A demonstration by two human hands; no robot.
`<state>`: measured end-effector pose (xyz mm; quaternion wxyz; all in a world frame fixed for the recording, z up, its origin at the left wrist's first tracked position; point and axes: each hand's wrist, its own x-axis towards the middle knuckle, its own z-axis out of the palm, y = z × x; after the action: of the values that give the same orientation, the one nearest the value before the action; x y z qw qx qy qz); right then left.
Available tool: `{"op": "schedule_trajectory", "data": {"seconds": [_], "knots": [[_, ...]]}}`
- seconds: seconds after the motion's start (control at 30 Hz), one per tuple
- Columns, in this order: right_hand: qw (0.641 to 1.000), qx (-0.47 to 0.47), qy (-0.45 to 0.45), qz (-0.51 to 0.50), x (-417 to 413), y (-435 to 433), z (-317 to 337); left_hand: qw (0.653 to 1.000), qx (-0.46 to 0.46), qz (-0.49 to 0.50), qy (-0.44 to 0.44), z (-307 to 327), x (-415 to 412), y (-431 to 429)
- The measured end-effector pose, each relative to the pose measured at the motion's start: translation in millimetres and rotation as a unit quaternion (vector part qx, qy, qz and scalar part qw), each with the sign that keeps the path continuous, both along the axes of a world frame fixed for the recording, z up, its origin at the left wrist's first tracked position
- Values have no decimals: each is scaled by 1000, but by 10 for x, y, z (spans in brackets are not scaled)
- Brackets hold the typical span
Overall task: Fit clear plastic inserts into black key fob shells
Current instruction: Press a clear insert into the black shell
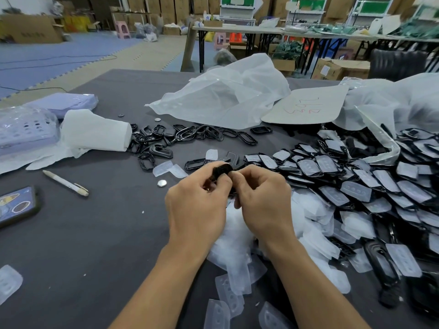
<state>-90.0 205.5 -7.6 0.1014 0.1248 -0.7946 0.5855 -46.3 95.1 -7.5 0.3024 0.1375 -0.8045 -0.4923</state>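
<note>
Head view: curled fingers [213, 184] of both hands pinch one black key fob shell [222, 169].

Even, diffuse indoor light; shadows soft, faint. Mild sheen on plastic bag [223, 98]. Wide-angle bending at edges; background shelving [306, 10] blurred.

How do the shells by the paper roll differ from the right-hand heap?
The shells by the paper roll are bare open frames; the right heap holds shells with clear inserts. The first group is small and scattered; the right heap is far larger, overlapping. Both lie on the grey table.
</note>
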Motion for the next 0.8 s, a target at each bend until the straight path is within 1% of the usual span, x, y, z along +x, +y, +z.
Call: {"op": "schedule_trajectory", "data": {"seconds": [0.03, 0.07, 0.1, 0.17, 0.2, 0.23, 0.3, 0.37, 0.43, 0.53, 0.63, 0.7, 0.8], "knots": [[1000, -13, 2, -4, 5, 6, 10, 1000, 4, -2, -10, -2, -13, -17], [1000, -26, 4, -8, 14, 1, 14, 999, 38, -21, -21, -10, -27, -31], [999, -36, 6, -12, 32, -15, 23, 993, 107, -51, -25, -18, -42, -31], [999, -45, 0, -3, 55, -40, 35, 965, 247, -84, -17, -30, -65, -30], [999, -48, -15, 15, 58, -45, 39, 956, 280, -88, -15, -39, -74, -33], [998, -42, -33, 36, 61, -47, 43, 953, 289, -84, -18, -49, -84, -39], [998, 22, -39, 44, 51, -37, 27, 955, 291, -63, -13, -55, -107, -63], [994, 109, 8, -10, 32, -19, 5, 954, 300, -11, 9, -54, -154, -139], [984, 165, 40, -57, 35, -5, 16, 944, 328, 34, 22, -49, -200, -251], [965, 259, 44, -22, 62, -24, 0, 927, 367, 69, 25, -65, -236, -409], [939, 342, 26, 10, 99, -113, -56, 926, 371, 61, 28, -79, -238, -413], [930, 368, 16, 4, 87, -157, -86, 929, 366, 48, 25, -83, -236, -374], [935, 355, 8, -11, 55, -157, -88, 931, 362, 33, 24, -84, -231, -360]]}}
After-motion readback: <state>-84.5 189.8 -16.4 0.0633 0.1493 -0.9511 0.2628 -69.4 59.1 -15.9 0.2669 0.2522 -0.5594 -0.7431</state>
